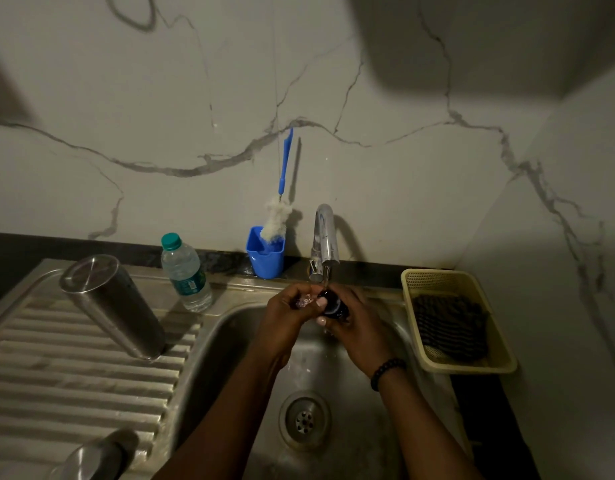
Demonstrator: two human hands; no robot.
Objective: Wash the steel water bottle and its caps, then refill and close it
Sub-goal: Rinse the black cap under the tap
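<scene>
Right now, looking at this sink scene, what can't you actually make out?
All in the head view:
- The dark cap under the tap: both hands, left hand and right hand, cover most of it.
- Something pale in the left hand's fingers: too blurred to name.
- A steel object at the bottom left: cut off by the frame edge.
- The striped cloth in the yellow basket: too dim to identify.

Dim light; veined marble wall (334, 81); steel sink (230, 341).

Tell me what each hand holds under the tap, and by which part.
Right hand grips the dark cap around its side. Left hand holds something small; its grip is unclear.
</scene>
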